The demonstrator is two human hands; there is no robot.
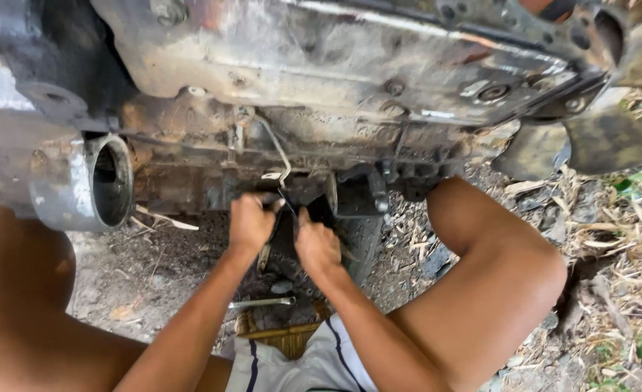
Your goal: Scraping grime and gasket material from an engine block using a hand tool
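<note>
- Bare knees frame the near edge, the right knee (509,268) raised beside the work and the left knee (16,290) low at the near left; white shorts (314,363) sit between them. With bare legs this close to the rusted metal, a slip could scrape the skin.
- Largest of all, a grimy, rust-stained engine block (321,65) fills the far half of the scene, lying over dirt ground (140,268). If its support is loose, hard pulling might shift it toward the legs; the support itself is hidden.
- On the left, a round open metal port (110,181) juts from the block, well apart from the hands.
- Dry leaves and stalks (626,239) litter the ground on the right, where small parts could vanish if dropped.
- Both hands meet under the block's lower edge: the left hand (250,221) is closed around a tool handle (265,254), and the right hand (317,247) is closed just beside it on a dark part (292,203). What exactly the right hand pinches I cannot tell.
- Should the tool jump off under force, knuckles would likely strike the casting's edges.
- A thin bent wire (281,156) hangs just above the hands and could snag fingers.
- A slim metal rod (263,302) lies on the dirt near the shorts, easy to kneel on.
</note>
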